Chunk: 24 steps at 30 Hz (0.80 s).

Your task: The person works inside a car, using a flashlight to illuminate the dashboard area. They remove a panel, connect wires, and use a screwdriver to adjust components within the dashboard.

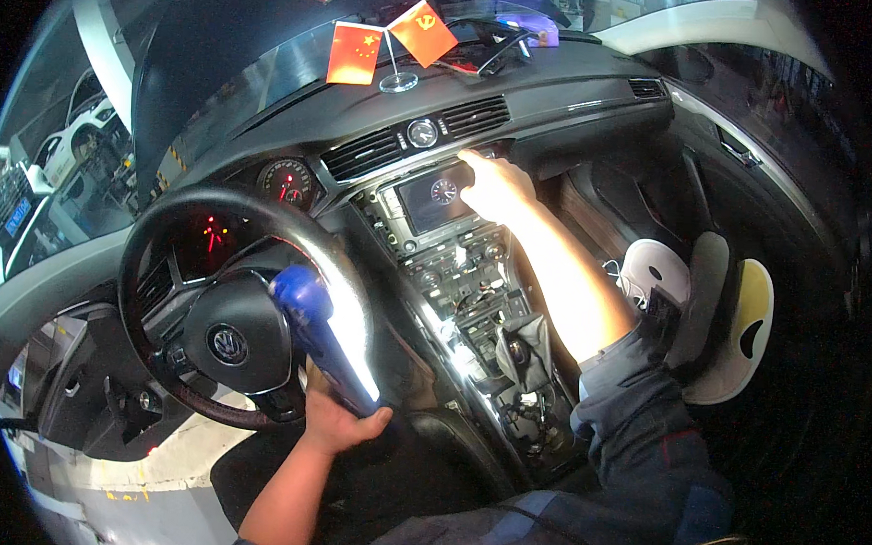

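Observation:
My left hand [338, 419] is wrapped round the lower end of a blue work light [324, 344]. The lamp leans in front of the right side of the steering wheel [228, 344], its lit strip turned toward the centre console. Stretched out over the console, my right hand [499, 188] is at the right edge of the centre display [434, 201], index finger at the upper corner and thumb lower, apart from each other. Its other fingers are washed out by glare. Below the display, the trim is off and the control panel [462, 264] and wiring show.
The gear lever [521, 350] with its loose boot stands in the stripped console. Two small red flags [391, 48] on a stand sit on the dashboard [538, 93]. Warning lights glow in the instrument cluster [211, 238]. A pale, rounded padded piece [655, 271] lies by the passenger seat.

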Tool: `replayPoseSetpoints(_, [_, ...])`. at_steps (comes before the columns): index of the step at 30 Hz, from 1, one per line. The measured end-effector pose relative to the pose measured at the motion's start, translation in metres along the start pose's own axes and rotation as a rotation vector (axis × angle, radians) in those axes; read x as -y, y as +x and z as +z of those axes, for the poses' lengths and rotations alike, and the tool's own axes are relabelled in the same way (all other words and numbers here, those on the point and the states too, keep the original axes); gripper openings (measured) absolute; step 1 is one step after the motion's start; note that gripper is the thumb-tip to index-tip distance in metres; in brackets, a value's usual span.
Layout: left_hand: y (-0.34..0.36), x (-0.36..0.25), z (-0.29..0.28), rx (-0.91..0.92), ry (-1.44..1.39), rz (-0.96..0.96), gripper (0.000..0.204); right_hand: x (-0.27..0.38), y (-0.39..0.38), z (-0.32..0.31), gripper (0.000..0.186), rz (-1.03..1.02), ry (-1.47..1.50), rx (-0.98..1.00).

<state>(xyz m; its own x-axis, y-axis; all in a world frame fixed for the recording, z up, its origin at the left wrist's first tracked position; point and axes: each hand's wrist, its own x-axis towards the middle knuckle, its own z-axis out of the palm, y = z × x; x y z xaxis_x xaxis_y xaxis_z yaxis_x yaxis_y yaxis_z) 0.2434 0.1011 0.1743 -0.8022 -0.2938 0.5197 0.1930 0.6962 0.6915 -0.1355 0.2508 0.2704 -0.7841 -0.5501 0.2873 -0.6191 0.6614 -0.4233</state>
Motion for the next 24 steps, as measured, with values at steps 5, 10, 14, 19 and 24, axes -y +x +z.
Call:
replayPoseSetpoints(5, [0.015, -0.015, -0.009, 0.052, 0.241, 0.174, 0.081, 0.002, 0.003, -0.002, 0.073, 0.026, -0.058, 0.057])
replayPoseSetpoints(10, [0.017, -0.023, -0.009, 0.052, 0.255, 0.181, 0.077, 0.002, 0.0, -0.004, 0.075, 0.029, -0.048, 0.088])
replayPoseSetpoints(14, [0.017, -0.022, -0.009, 0.029, 0.253, 0.165, 0.075, 0.009, -0.003, -0.011, 0.046, -0.041, -0.054, -0.009])
replayPoseSetpoints(19, [0.017, -0.022, -0.007, 0.018, 0.16, 0.113, 0.073, 0.017, 0.008, 0.004, 0.025, -0.337, 0.033, -0.168])
replayPoseSetpoints(24, [0.017, -0.024, -0.009, -0.002, 0.056, 0.071, 0.069, 0.03, 0.031, 0.056, 0.012, -0.51, 0.299, -0.29])
